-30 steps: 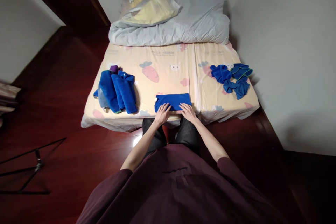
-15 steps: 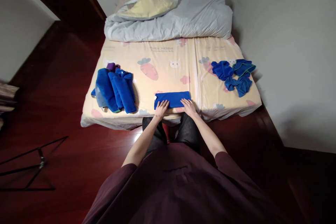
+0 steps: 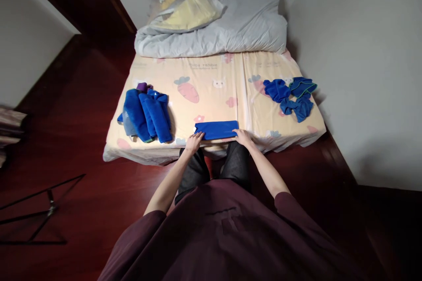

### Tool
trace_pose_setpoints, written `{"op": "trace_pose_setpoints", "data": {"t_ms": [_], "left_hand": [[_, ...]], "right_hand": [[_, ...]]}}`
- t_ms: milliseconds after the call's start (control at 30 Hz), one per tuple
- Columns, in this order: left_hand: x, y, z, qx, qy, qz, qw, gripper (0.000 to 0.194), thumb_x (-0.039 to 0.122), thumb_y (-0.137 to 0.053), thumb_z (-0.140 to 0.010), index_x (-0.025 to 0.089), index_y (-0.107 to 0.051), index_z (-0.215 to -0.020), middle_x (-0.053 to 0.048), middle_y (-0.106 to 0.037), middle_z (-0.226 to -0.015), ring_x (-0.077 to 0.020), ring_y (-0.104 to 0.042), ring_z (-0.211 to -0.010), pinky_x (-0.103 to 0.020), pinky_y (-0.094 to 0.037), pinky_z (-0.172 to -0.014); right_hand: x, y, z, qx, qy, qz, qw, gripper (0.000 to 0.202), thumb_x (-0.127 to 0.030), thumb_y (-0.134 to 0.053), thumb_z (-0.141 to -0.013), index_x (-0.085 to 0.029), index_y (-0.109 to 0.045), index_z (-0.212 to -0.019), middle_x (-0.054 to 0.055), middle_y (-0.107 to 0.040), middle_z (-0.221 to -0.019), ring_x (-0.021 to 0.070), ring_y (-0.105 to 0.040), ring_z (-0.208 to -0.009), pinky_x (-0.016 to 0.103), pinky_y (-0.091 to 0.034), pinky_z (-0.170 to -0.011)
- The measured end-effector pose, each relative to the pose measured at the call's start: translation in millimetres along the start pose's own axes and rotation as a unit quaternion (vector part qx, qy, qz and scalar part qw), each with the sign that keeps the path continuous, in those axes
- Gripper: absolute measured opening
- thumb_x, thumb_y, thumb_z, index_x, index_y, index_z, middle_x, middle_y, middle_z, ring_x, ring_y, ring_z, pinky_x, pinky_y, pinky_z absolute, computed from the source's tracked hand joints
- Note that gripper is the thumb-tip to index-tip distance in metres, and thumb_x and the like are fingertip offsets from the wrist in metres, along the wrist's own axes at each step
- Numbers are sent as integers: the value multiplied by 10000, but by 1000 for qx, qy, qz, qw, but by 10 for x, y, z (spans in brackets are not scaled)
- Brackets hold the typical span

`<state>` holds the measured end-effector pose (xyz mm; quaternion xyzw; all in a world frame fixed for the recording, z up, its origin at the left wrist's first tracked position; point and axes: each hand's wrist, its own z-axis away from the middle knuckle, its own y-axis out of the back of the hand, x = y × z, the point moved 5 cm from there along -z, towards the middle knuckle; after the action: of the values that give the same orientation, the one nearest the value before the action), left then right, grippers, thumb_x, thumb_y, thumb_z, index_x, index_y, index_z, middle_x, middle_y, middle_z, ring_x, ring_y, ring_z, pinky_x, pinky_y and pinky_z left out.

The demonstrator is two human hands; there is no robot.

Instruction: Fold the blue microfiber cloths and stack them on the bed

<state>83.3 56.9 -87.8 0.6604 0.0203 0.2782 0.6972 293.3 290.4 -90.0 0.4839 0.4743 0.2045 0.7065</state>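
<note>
A blue towel, folded into a flat, narrow strip, lies along the front edge of the bed, with a small white tag at its left end. My left hand grips its near left corner, fingertips on top. At the right end, the fingers of my right hand are bent over the towel's edge; both thumbs are mostly hidden. To the left lies a pile of folded blue towels, with a grey and a purple piece among them. Several crumpled blue cloths lie in a loose heap on the right.
The bed has a pale sheet printed with carrots. A rolled-back white quilt and a yellow pillow fill its far end. Black stand legs rest on the dark red floor at left. A wall runs along the right.
My hands have slid outward from the top of the folded towel to its two ends, and their fingers now bend at its edges. The towel stays flat; the view has tilted slightly up.
</note>
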Motion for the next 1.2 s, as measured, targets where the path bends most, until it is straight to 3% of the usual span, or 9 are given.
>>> {"op": "trace_pose_setpoints", "data": {"t_ms": [200, 300, 433, 600, 933, 1200], "left_hand": [[-177, 102, 44, -22, 45, 56, 997, 651, 69, -543, -827, 243, -643, -1445, -129, -677, -1433, -311, -692, -1252, -438, -500, -1143], [-309, 168, 48, -19, 74, 119, 990, 518, 128, -598, -831, 227, -718, -1325, -119, -751, -1297, -310, -703, -1229, -405, -514, -1119], [-408, 212, 86, 15, 116, 191, 975, 370, 248, -620, -887, 190, -716, -1239, -112, -777, -1199, -279, -730, -1142, -379, -557, -1044], [-433, 172, 103, 83, 174, 246, 950, 384, 319, -636, -913, 169, -649, -1266, -124, -768, -1164, -250, -739, -1087, -364, -579, -985], [-547, 92, -62, 103, 218, 223, 945, 310, 333, -601, -959, 149, -668, -1199, -150, -771, -1106, -293, -728, -1094, -394, -534, -1008], [-611, 58, -140, 96, 228, 196, 949, 243, 304, -539, -986, 173, -698, -1115, -138, -772, -1031, -308, -721, -1072, -389, -514, -973]], "right_hand": [[69, 70, 45, 4, -23, -59, 998, 502, -34, -672, -821, -245, -766, -1266, 89, -771, -1259, 295, -728, -1181, 432, -551, -1093], [145, 80, 55, 32, -35, -118, 992, 396, -98, -690, -839, -223, -774, -1205, 92, -783, -1214, 276, -739, -1132, 418, -560, -1060], [265, 38, 59, 72, -62, -211, 973, 289, -264, -728, -848, -189, -750, -1126, 78, -798, -1073, 239, -750, -976, 389, -597, -935], [320, -14, 52, 105, -81, -239, 962, 284, -403, -726, -857, -175, -723, -1026, 73, -783, -954, 224, -734, -866, 361, -600, -851], [323, 17, 50, 127, -91, -317, 936, 268, -442, -750, -866, -194, -718, -964, 72, -764, -894, 254, -754, -918, 385, -610, -893], [366, -1, 11, 118, -92, -322, 935, 258, -444, -728, -878, -190, -707, -915, 57, -746, -840, 240, -732, -882, 360, -604, -865]]}}
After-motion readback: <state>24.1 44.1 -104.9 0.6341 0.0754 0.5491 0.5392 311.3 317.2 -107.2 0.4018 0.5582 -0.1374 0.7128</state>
